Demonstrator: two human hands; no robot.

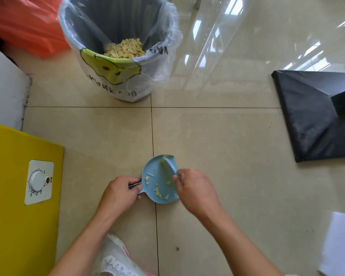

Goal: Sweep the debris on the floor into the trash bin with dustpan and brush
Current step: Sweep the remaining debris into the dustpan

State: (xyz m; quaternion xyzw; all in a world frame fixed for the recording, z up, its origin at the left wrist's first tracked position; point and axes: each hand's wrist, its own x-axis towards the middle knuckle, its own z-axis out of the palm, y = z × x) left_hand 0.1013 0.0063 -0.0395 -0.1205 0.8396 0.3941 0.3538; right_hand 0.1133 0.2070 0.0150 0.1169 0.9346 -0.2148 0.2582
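Floor of beige tiles (217,146), seen from above. Left hand (120,191) clenched around the handle of a small blue dustpan (157,176), which sits low over the tile seam at about 6 o'clock from the trash bin (120,46). Right hand (195,188) grips a blue brush (170,165), its head lying across the pan's far half. Yellow debris (157,191), several small pieces, scattered inside the pan. The bin, well apart at 12 o'clock of the pan, is lined with a clear printed bag and holds a heap of pale yellow scraps. Orange bag (26,24) at the bin's 9 o'clock. Yellow box (14,196) with a white dial at the pan's 9 o'clock; black base (307,116) at its 2 o'clock. White shoe (116,259) at 6 o'clock.
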